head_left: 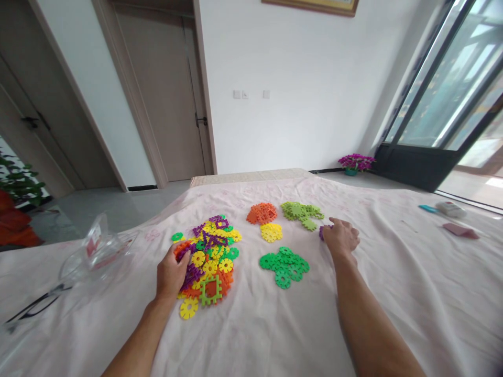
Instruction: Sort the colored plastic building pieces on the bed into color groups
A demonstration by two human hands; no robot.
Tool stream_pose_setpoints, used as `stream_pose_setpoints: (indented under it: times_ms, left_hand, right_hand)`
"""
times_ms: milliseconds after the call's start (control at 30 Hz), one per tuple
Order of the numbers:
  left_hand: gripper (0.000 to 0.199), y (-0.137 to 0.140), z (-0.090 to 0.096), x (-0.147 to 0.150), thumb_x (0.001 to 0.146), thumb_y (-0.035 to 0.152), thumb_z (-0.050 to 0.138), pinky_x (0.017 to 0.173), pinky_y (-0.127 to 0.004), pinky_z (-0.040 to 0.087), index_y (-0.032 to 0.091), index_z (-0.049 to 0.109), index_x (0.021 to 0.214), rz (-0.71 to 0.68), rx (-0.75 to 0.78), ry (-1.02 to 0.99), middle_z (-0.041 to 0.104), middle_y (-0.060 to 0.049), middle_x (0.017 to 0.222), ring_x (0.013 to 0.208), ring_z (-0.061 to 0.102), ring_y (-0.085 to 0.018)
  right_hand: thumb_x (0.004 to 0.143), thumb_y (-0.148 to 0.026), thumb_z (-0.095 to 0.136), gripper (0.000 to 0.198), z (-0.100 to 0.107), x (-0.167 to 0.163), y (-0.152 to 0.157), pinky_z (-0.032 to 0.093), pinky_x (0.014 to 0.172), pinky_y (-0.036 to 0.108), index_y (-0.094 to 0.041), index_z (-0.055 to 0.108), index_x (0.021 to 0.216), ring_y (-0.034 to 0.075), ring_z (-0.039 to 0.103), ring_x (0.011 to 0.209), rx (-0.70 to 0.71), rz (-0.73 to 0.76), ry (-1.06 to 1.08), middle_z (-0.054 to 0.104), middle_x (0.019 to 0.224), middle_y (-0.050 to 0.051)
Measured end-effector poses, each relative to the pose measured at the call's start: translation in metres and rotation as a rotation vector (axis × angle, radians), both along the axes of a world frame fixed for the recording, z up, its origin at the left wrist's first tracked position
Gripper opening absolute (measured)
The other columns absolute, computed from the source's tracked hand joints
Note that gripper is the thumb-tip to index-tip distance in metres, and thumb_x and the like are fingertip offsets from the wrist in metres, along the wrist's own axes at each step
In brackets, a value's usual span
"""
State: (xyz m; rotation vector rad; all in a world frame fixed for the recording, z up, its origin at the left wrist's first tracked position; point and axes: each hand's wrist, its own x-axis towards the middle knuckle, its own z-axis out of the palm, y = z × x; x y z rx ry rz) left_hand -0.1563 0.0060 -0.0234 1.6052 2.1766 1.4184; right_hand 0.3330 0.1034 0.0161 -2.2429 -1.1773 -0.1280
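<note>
My left hand is at the near left edge of a mixed pile of plastic building pieces, its thumb and fingers closed on a purple toothed piece. Purple, orange, yellow and green pieces lie jumbled there, with a light green square frame at the front. On the right, my right hand rests low over the cloth, its curled fingers partly covering a purple piece. Between the hands are sorted groups: orange pieces, yellow discs, light green pieces and green discs.
A pale pink cloth with wrinkles covers the surface. At left lie a clear plastic container and glasses. A white object and a pink item lie at far right. Potted purple flowers stand beyond.
</note>
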Motion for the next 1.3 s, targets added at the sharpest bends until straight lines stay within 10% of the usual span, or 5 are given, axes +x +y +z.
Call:
stream_pose_setpoints:
  times_ms: [667, 1000, 1300]
  left_hand:
    - [0.042, -0.004, 0.009, 0.005, 0.084, 0.035, 0.055, 0.098, -0.038, 0.048, 0.026, 0.055, 0.125, -0.071, -0.021, -0.041, 0.066, -0.006, 0.124, 0.111, 0.063, -0.024]
    - [0.039, -0.005, 0.01, 0.006, 0.092, 0.047, 0.041, 0.102, -0.034, 0.044, 0.023, 0.068, 0.107, -0.212, -0.001, -0.087, 0.071, -0.004, 0.115, 0.113, 0.062, -0.022]
    - [0.039, -0.006, 0.006, 0.001, 0.093, 0.045, 0.04, 0.1, -0.032, 0.046, 0.023, 0.067, 0.11, -0.116, 0.106, -0.107, 0.071, -0.004, 0.116, 0.112, 0.064, -0.021]
  right_hand:
    - [0.08, -0.023, 0.051, 0.039, -0.021, 0.002, -0.003, 0.024, 0.106, 0.052, -0.026, 0.07, 0.114, 0.034, 0.028, 0.135, 0.082, -0.044, -0.174, 0.053, 0.136, 0.009]
    - [0.085, -0.019, 0.05, 0.032, 0.01, -0.124, -0.005, 0.042, 0.1, 0.04, -0.022, 0.069, 0.11, 0.023, 0.059, 0.109, 0.164, 0.889, -0.015, 0.07, 0.113, 0.006]
    - [0.081, -0.003, 0.049, 0.054, 0.005, -0.224, -0.064, 0.04, 0.105, 0.046, -0.029, 0.061, 0.127, 0.025, 0.041, 0.134, 0.07, 1.461, -0.178, 0.047, 0.146, 0.005]
